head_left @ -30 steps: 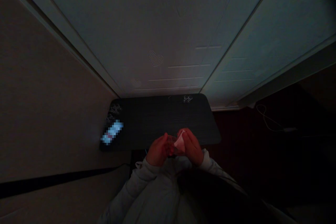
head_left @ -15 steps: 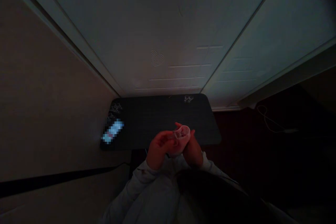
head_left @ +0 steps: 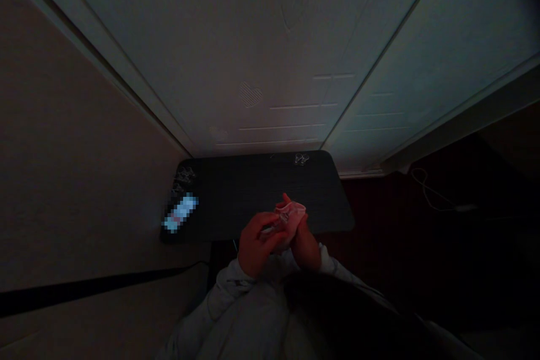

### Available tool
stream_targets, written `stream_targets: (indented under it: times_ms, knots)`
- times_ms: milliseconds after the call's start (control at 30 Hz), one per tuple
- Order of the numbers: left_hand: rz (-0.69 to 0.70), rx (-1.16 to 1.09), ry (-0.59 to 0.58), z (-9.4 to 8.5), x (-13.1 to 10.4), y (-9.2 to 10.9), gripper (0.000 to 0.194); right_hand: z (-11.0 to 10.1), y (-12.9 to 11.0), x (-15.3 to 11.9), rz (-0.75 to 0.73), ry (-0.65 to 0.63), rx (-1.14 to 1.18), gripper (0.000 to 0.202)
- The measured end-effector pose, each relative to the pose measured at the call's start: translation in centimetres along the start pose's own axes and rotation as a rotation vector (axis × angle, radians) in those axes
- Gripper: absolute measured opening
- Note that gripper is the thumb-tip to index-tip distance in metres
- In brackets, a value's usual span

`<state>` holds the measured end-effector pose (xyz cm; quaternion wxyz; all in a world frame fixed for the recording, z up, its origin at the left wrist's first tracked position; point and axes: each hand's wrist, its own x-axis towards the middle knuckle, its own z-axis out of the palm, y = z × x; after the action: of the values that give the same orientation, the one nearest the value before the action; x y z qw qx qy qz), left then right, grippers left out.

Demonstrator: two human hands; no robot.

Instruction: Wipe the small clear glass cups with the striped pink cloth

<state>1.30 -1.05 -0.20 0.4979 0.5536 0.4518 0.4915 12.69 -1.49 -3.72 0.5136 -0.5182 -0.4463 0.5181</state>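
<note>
Close to my body, over the near edge of the dark table, both hands are together around a small translucent pouch, pale with a pinkish cast, perhaps a plastic bag. My right hand wraps it from the right and below, with its fingers partly hidden behind it. On the left, my left hand has its thumb and fingers curled at the pouch's side. Between them shows a clear, shiny piece at the pouch's mouth; its kind is too dim to make out.
Small shiny wire-like loops lie at the dark table's back right. More of them are heaped at the left, behind a lit, blurred-out phone-like object. Pale panels rise behind. A white cable lies at right.
The pouch's mouth, round and open before, now looks narrower and flattened. My left hand has turned slightly, with its fingers reaching over the pouch. The loops and phone-like object stay put.
</note>
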Motion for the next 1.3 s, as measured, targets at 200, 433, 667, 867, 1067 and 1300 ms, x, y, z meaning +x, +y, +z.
stream_targets:
  times_ms: [200, 433, 667, 867, 1067, 1300]
  knots:
    - [0.078, 0.126, 0.003, -0.1, 0.3, 0.7, 0.029, 0.1, -0.4, -0.7, 0.023, -0.086, 0.127, 0.058]
    - [0.135, 0.263, -0.116, -0.1, 0.7, 0.8, 0.027, -0.7, -2.2, -0.4, -0.102, 0.008, 0.020, 0.043]
    - [0.187, 0.385, -0.062, -1.1, 0.2, 0.5, 0.015, -0.9, -4.0, 0.5, -0.213, -0.053, -0.201, 0.027]
    - [0.101, 0.496, -0.174, -2.1, 0.9, 2.0, 0.029, -0.9, -3.4, 0.7, -0.316, -0.380, -0.446, 0.020]
    - [0.024, 0.557, -0.405, -3.0, 1.5, 2.6, 0.022, -0.9, -2.5, 0.5, -0.326, -0.529, -0.657, 0.017]
    - [-0.015, 0.489, -0.422, -3.7, 1.7, 3.0, 0.021, -1.0, -3.6, 0.7, -0.204, -0.628, -0.698, 0.022]
